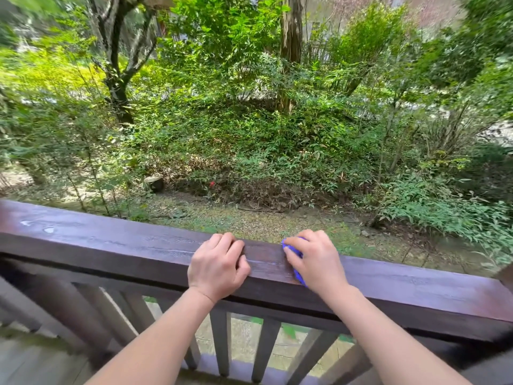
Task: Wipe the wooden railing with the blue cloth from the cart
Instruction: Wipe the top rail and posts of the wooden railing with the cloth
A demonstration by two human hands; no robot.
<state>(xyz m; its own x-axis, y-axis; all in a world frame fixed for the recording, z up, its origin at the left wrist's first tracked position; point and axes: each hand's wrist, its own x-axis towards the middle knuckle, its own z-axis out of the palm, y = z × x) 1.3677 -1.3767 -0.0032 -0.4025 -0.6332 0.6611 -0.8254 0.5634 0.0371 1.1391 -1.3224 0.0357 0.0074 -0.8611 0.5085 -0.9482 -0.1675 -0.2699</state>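
Right hand [313, 259] curled over bunched blue cloth [291, 247], pressing it on top of wooden railing [111, 245]. Left hand [216, 268] on railing top too, near cloth, fingers curled, holding nothing. Shrubs [249, 151] beyond railing.

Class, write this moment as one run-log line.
phase: wiping | right hand: holds blue cloth on wooden railing | left hand: rests curled on railing

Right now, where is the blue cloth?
In the head view, right of centre: the small blue cloth lies on the dark wooden railing under the right hand, beside the left hand.
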